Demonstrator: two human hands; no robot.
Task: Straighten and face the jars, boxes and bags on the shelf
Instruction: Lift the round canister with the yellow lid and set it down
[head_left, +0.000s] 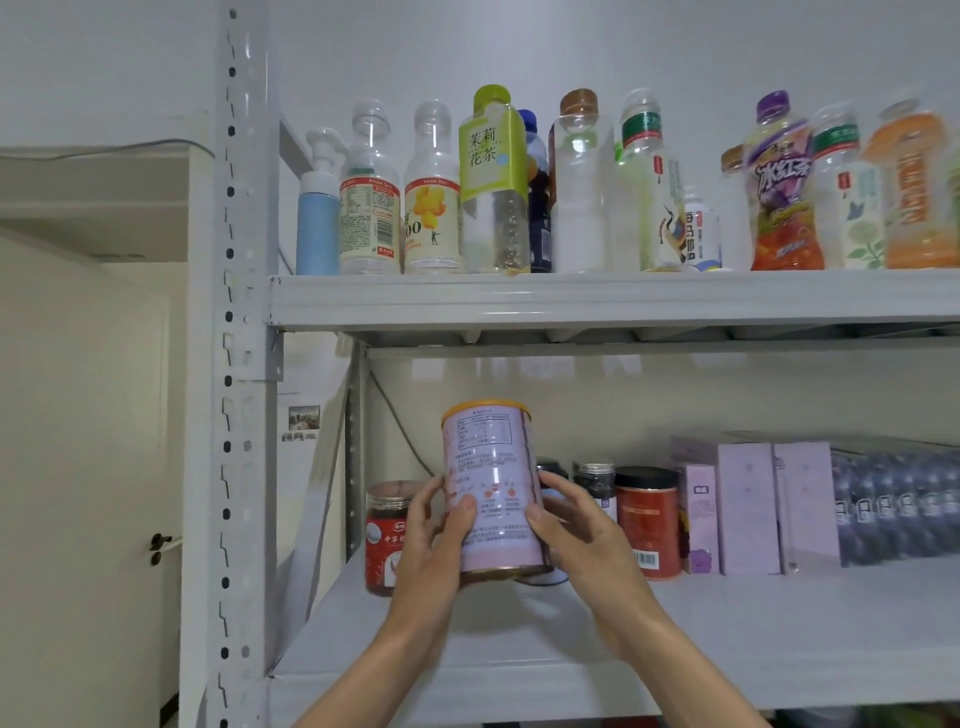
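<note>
A tall pink can (491, 467) with a yellow lid is gripped on both sides by my left hand (436, 540) and my right hand (576, 535), its base just above the lower shelf (519, 649). Its printed text side faces me. Behind my left hand stands a red-labelled jar (382, 535). To the right stand a small dark jar (595, 480), a red jar with a black lid (649, 519), purple boxes (748, 509) and a dark purple bag (893, 506).
The upper shelf (571, 299) carries a row of several bottles, among them a blue pump bottle (318, 218) and a green-capped tea bottle (493, 176). A perforated grey upright (236, 364) stands at the left, with a cream door (88, 467) beyond it.
</note>
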